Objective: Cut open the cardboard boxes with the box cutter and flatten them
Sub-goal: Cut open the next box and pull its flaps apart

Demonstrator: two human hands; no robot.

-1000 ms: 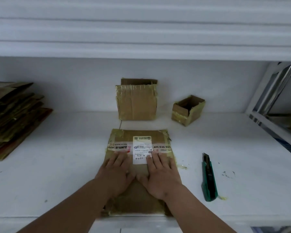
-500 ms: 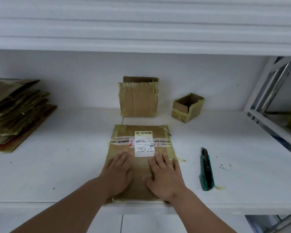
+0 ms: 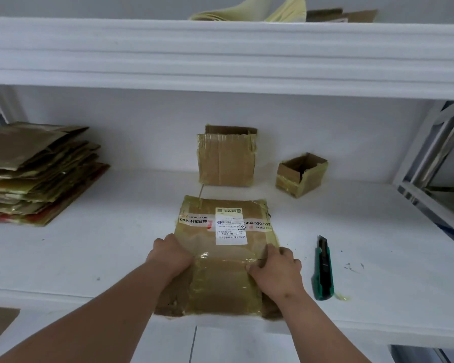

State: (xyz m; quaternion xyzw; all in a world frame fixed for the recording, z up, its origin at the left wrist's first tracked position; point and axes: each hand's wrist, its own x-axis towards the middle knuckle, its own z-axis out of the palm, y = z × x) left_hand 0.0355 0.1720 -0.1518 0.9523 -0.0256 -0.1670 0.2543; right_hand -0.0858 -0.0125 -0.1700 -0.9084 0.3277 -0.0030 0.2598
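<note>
A flattened, tape-covered cardboard box (image 3: 220, 258) with a white shipping label lies on the white shelf (image 3: 89, 258) in front of me, its near edge hanging over the shelf front. My left hand (image 3: 169, 255) grips its left edge with curled fingers. My right hand (image 3: 275, 271) grips its right edge the same way. A green box cutter (image 3: 324, 271) lies on the shelf just right of my right hand, untouched. Behind stand a taped upright box (image 3: 226, 159) and a small open box (image 3: 300, 174).
A stack of flattened cardboard (image 3: 34, 174) sits at the left of the shelf. An upper shelf (image 3: 220, 53) hangs overhead with paper and cardboard on top. A metal frame (image 3: 435, 166) borders the right. Small scraps lie near the cutter.
Both hands moved from lying flat on top of the flattened box out to its left and right edges and curled around them. The camera view has tilted upward.
</note>
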